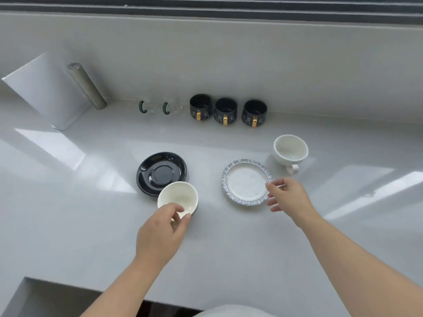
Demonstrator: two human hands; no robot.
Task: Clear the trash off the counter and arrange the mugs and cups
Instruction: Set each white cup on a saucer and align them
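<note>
The left hand [160, 234] holds a white cup [178, 199] by its near rim, thumb and forefinger pinched over the edge; the cup is plain, glossy and empty, tilted a little toward the camera, and it overlaps the near edge of a black saucer [161, 171]; whether it touches the saucer I cannot tell. The saucer is shiny black with a round well in the middle and lies flat on the pale counter [68, 202].

The right hand [288, 195] rests at the near right edge of a white saucer [246, 183], its fingers loosely spread, the fingertips at the rim; its grip is not closed on anything that shows. This saucer has a plain white centre and a scalloped blue-grey border; just behind it, to the right, stands a second white cup [290, 149], upright, empty, its handle turned toward the camera.

Along the back wall stand three black mugs [225, 112] in a row, close together, each with a gold handle facing forward and a faint white drawing on the side; left of them are two clear glass cups [160, 107] with dark green handles, hard to make out against the wall; farther left a metal cylinder [85, 85] stands beside a white panel [45, 88].
</note>
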